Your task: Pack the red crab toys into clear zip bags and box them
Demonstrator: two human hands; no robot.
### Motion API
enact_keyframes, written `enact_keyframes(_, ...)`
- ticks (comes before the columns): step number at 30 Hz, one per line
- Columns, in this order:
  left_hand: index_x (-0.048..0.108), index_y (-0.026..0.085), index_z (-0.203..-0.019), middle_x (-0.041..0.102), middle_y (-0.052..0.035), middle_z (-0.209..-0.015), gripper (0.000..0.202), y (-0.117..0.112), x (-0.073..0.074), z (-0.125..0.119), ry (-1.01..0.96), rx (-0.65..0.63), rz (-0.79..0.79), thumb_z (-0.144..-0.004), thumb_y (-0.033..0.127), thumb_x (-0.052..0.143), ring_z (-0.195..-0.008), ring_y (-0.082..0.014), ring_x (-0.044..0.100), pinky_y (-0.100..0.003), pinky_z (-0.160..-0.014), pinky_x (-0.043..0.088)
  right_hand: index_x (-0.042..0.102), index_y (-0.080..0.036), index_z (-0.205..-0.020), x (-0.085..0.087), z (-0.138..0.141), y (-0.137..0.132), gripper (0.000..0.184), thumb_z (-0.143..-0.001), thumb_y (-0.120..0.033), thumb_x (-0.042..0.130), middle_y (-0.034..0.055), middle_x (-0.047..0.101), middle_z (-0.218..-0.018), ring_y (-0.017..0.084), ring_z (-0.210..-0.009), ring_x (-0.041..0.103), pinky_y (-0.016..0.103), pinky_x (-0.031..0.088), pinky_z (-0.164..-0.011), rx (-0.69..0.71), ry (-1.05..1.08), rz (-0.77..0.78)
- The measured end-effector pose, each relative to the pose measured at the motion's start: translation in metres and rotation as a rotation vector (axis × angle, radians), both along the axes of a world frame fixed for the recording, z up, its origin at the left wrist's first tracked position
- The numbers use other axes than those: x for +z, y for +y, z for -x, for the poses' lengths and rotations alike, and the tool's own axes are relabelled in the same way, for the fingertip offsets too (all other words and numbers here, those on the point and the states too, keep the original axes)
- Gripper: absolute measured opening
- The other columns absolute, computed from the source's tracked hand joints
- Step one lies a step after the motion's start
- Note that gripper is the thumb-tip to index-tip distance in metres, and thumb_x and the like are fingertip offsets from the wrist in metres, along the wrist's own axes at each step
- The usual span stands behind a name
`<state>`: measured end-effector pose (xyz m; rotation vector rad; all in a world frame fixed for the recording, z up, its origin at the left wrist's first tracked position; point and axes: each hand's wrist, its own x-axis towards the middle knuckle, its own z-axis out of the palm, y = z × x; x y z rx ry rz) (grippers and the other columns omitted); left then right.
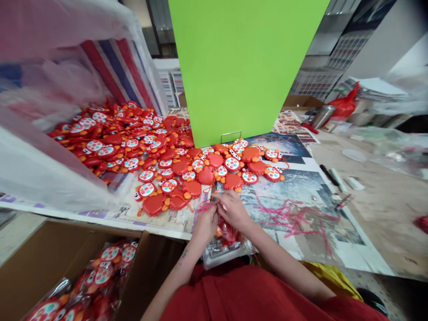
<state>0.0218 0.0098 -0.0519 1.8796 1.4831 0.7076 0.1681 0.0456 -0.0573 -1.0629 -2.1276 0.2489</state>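
Observation:
Close to the table's front edge, my left hand (207, 220) and my right hand (234, 207) meet with fingers pinched together. A thin pink tie (205, 206) sticks out from the left fingertips; the right fingertips press close against them, and what they pinch is hidden. Below the hands, a clear plastic bag (230, 234) with red toys inside rests over a clear plastic tray (224, 256) at my lap. Just beyond the fingers lie many loose red crab-like toys (205, 175) with white dotted button faces and orange cords.
A tall green panel (247, 71) stands behind the toys. Left, more toys spill from a large translucent sack (60, 169). Bagged toys (103, 272) fill a cardboard box (72, 236) at lower left. Pink strips (297, 216), pens (329, 176) and a red bag (346, 104) lie right.

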Motion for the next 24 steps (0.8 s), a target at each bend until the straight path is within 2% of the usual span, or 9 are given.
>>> enact_keyframes(4,0.065,0.023,-0.114,0.071,-0.0066,-0.112,0.031,0.002,-0.01,0.002,-0.161,-0.004,0.014,-0.091,0.02,0.045,-0.105,-0.0227,0.066,-0.036,-0.092,0.051,0.064,-0.02,-0.105,-0.014,-0.023,0.011,0.031,-0.077,-0.011,0.053,0.0066,0.069,-0.088,0.026,-0.092,0.056,0.04,0.04,-0.086,-0.167,0.085,0.092)
enact_keyframes(6,0.068,0.023,-0.108,0.072,-0.0057,-0.109,0.027,0.004,-0.02,0.005,-0.253,0.033,0.059,-0.091,0.023,0.047,-0.103,-0.0221,0.067,-0.036,-0.091,0.052,0.066,-0.019,-0.092,-0.024,-0.053,0.016,0.021,-0.077,-0.013,0.052,0.0075,0.069,-0.087,0.026,-0.088,0.056,0.039,0.038,-0.084,-0.312,0.056,0.129)
enact_keyframes(9,0.068,0.02,-0.103,0.074,-0.007,-0.102,0.026,0.006,-0.036,0.01,-0.396,0.085,0.191,-0.09,0.025,0.046,-0.096,-0.0216,0.069,-0.035,-0.084,0.055,0.067,-0.019,-0.08,-0.041,-0.115,0.015,0.016,-0.077,-0.018,0.051,0.0081,0.069,-0.082,0.027,-0.084,0.055,0.038,0.036,-0.08,-0.585,-0.051,0.202)
enact_keyframes(11,0.067,0.018,-0.104,0.074,-0.0074,-0.099,0.026,0.006,-0.044,0.013,-0.442,0.109,0.271,-0.09,0.027,0.047,-0.091,-0.021,0.07,-0.033,-0.078,0.056,0.069,-0.019,-0.081,-0.05,-0.157,0.008,0.018,-0.077,-0.02,0.051,0.0093,0.069,-0.08,0.029,-0.086,0.055,0.04,0.035,-0.079,-0.778,-0.129,0.265)
enact_keyframes(13,0.066,0.017,-0.105,0.074,-0.007,-0.096,0.027,0.007,-0.048,0.014,-0.45,0.127,0.314,-0.089,0.031,0.049,-0.086,-0.0205,0.07,-0.031,-0.073,0.056,0.072,-0.02,-0.084,-0.056,-0.188,-0.001,0.022,-0.078,-0.019,0.05,0.0112,0.07,-0.086,0.031,-0.093,0.054,0.043,0.034,-0.081,-0.89,-0.221,0.302)
enact_keyframes(16,0.066,0.017,-0.102,0.073,-0.0069,-0.094,0.027,0.009,-0.048,0.013,-0.486,0.124,0.334,-0.086,0.035,0.054,-0.086,-0.0202,0.069,-0.03,-0.071,0.054,0.074,-0.021,-0.099,-0.055,-0.205,-0.01,0.034,-0.078,-0.016,0.048,0.0138,0.066,-0.112,0.034,-0.105,0.05,0.046,0.034,-0.085,-0.97,-0.289,0.214)
enact_keyframes(18,0.066,0.016,-0.096,0.072,-0.007,-0.093,0.025,0.01,-0.046,0.011,-0.545,0.12,0.357,-0.084,0.037,0.058,-0.086,-0.02,0.068,-0.029,-0.072,0.053,0.073,-0.021,-0.106,-0.047,-0.194,-0.011,0.035,-0.08,-0.019,0.049,0.0144,0.063,-0.117,0.033,-0.107,0.05,0.046,0.035,-0.087,-0.898,-0.255,0.129)
enact_keyframes(20,0.064,0.016,-0.092,0.071,-0.0068,-0.092,0.027,0.01,-0.042,0.01,-0.617,0.13,0.408,-0.081,0.04,0.062,-0.085,-0.0198,0.068,-0.028,-0.071,0.053,0.074,-0.021,-0.101,-0.038,-0.169,-0.009,0.029,-0.086,-0.028,0.051,0.0134,0.065,-0.107,0.03,-0.1,0.054,0.045,0.036,-0.088,-0.707,-0.193,0.124)
enact_keyframes(24,0.062,0.016,-0.092,0.071,-0.0075,-0.095,0.037,0.006,-0.033,0.01,-0.715,0.165,0.498,-0.076,0.048,0.069,-0.08,-0.0188,0.067,-0.026,-0.064,0.051,0.073,-0.022,-0.087,-0.025,-0.105,-0.008,0.03,-0.091,-0.041,0.05,0.0075,0.069,-0.088,0.023,-0.085,0.059,0.039,0.041,-0.085,-0.207,-0.016,0.374)
